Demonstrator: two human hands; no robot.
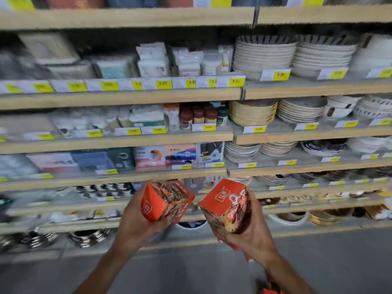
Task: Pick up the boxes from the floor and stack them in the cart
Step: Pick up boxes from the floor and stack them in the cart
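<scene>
I hold two orange boxes with food pictures in front of a store shelf. My left hand point(135, 225) grips the left orange box point(165, 200) from below and the side, its end tilted up. My right hand point(252, 232) grips the right orange box point(228, 205), also tilted, with fingers wrapped round its lower part. The two boxes are a small gap apart at chest height. A bit of orange point(272, 290) shows at the bottom edge under my right forearm; what it is cannot be told. No cart is in view.
Wooden shelves point(118, 98) fill the view ahead, with packaged goods on the left and stacked plates point(263, 56) and bowls on the right. Yellow price tags line the shelf edges. Grey floor point(191, 272) lies below, with a yellow line along the shelf base.
</scene>
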